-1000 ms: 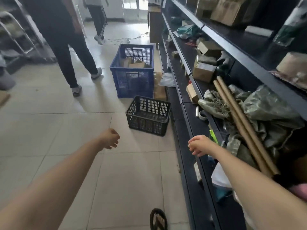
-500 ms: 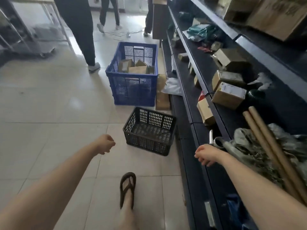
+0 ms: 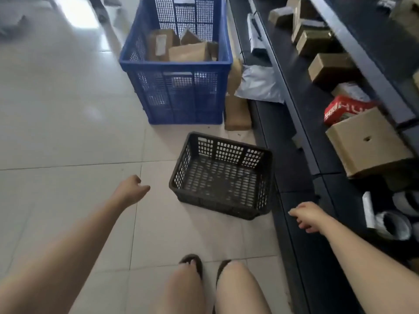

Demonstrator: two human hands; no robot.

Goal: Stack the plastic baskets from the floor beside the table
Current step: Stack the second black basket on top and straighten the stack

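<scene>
Two baskets on the tiled floor, black basket (image 3: 221, 176) centre frame, empty, blue crate (image 3: 179, 64) above it holding cardboard boxes (image 3: 181, 46), my left hand (image 3: 131, 189) loosely curled, empty, lower left, my right hand (image 3: 306, 216) loosely curled, empty, over dark shelving (image 3: 294, 168) at right

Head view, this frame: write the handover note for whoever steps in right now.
Left hand: empty, loosely curled, in the air left of the black basket.
Right hand: empty, loosely curled, in the air by the shelf edge, right of that basket.
Black basket: empty, upright on the floor beside the shelving.
Blue crate: behind it on the floor, holding cardboard boxes.
Done: nothing stacked or gripped yet.
Left: grasp the black basket, lift it, stack it.
</scene>
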